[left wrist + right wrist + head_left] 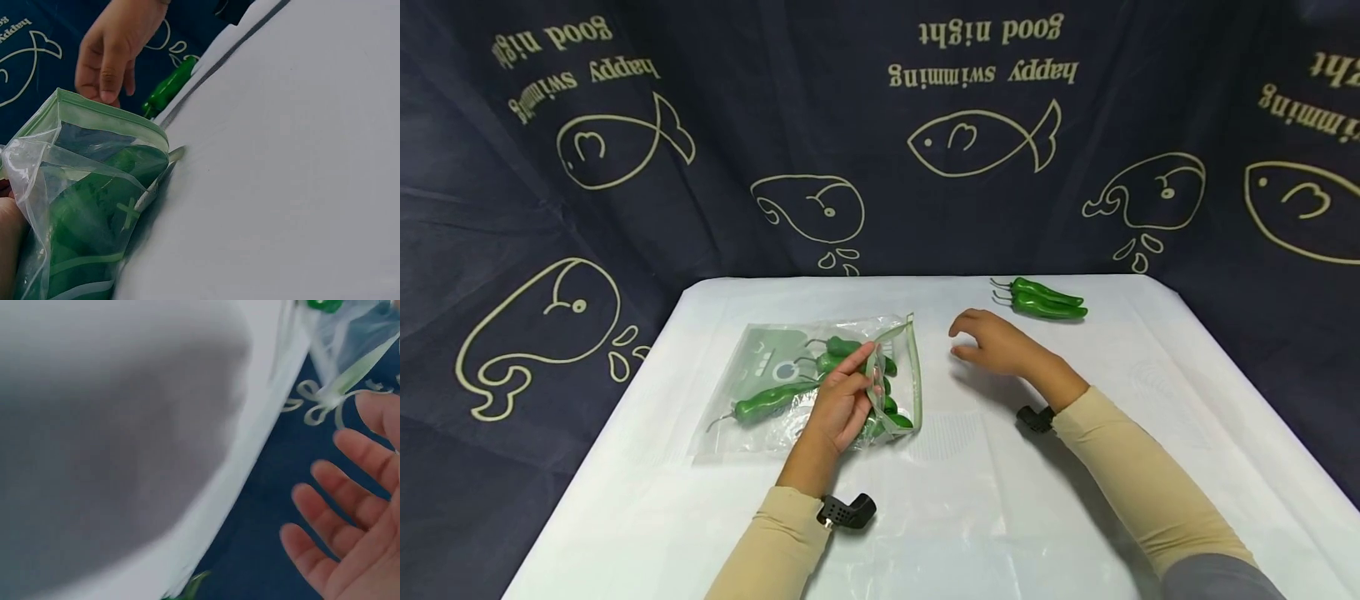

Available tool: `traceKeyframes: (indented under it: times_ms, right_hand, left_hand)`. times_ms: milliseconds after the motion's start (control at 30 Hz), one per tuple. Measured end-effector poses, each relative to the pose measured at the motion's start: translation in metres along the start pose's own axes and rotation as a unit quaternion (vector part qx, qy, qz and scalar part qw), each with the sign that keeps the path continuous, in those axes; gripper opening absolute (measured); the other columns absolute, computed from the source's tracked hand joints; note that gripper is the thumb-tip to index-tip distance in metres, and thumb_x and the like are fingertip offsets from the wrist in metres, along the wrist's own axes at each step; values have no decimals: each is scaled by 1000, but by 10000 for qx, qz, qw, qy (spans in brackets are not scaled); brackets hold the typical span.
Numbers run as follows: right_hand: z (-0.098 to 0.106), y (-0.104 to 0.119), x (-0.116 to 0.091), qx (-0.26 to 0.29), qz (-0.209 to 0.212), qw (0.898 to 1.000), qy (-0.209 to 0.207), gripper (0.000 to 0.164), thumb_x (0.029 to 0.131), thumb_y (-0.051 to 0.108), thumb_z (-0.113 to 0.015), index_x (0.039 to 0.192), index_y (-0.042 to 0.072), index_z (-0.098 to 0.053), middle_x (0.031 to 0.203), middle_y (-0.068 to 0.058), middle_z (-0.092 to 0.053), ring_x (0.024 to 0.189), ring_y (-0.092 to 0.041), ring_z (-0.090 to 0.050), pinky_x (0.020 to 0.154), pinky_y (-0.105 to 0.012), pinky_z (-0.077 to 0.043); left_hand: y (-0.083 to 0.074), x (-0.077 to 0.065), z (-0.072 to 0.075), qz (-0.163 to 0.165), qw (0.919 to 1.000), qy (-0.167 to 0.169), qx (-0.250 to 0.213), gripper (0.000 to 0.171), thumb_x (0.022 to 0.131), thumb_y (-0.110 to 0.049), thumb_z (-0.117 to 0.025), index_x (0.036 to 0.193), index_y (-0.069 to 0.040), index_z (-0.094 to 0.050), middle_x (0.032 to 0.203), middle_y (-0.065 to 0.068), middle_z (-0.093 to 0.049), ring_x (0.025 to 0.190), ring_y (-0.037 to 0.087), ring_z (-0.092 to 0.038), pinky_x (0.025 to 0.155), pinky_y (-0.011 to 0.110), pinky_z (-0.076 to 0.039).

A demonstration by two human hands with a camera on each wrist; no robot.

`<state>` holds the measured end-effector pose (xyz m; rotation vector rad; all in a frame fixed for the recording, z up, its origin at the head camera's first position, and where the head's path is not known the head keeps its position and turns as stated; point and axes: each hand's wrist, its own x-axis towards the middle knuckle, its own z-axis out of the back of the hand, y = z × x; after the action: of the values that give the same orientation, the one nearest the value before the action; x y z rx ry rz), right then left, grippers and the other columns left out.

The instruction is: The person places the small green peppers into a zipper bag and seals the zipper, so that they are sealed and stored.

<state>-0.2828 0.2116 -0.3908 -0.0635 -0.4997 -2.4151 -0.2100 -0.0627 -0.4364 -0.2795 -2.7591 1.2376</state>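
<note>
A clear zip bag (760, 350) with a green-edged mouth lies on its side, with several green peppers (771, 402) inside. My left hand (842, 404) grips the bag's upper film near the mouth, which gapes toward the right. In the left wrist view the green zip strip (112, 112) stands raised over the peppers. To the right of the mouth, my right hand (992, 342) hovers above the table, holding nothing. Its fingers (356, 494) are spread and slightly bent in the right wrist view.
Two more green peppers (1045, 302) lie side by side at the back right of the white-covered table (970, 517), beyond my right hand. Behind the table hangs a dark blue cloth (865, 100) with fish and whale drawings.
</note>
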Motion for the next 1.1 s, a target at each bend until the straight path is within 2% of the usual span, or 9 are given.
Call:
traceKeyframes:
  times_ms: [367, 500, 700, 900, 1100]
  right_hand:
    - [9, -54, -20, -33, -722, 9958, -557, 33, 94, 13, -64, 122, -4, -61, 131, -24, -55, 127, -43, -46, 105, -57, -36]
    - [13, -70, -25, 21, -890, 9942, -610, 34, 94, 10, -63, 124, -6, -60, 132, -25, -55, 126, -43, -46, 105, -56, -37]
    - [23, -88, -35, -325, -1107, 9921, -498, 39, 94, 9, -65, 128, -7, -59, 132, -28, -54, 126, -45, -46, 106, -57, -36]
    - [29, -106, -42, -390, -1614, 9847, -522, 44, 94, 13, -64, 132, -6, -56, 136, -30, -50, 129, -49, -40, 108, -61, -31]
    - [30, -124, -48, -471, -1851, 9798, -589, 45, 92, 15, -64, 132, -6, -54, 131, -31, -50, 123, -49, -43, 105, -61, -33]
  left_hand:
    - [-1, -1, 2, 86, 9999, -61, -57, 59, 91, 18, -36, 148, 5, -40, 152, 13, -38, 91, 12, -52, 68, 21, -46]
    - [-1, -1, 3, 94, 9999, -69, -70, 59, 91, 18, -36, 148, 4, -40, 152, 12, -39, 91, 12, -51, 68, 21, -46]
    - [-1, 0, 2, 108, 9999, -65, -86, 59, 91, 18, -37, 148, 4, -40, 151, 10, -40, 90, 12, -51, 68, 21, -46]
    - [-1, 0, 2, 114, 9999, -51, -57, 59, 91, 18, -37, 148, 3, -41, 151, 10, -40, 91, 12, -51, 68, 21, -46]
    - [-1, 0, 0, 126, 9999, -50, -47, 60, 90, 18, -37, 148, 4, -40, 150, 10, -39, 92, 13, -51, 68, 21, -46]
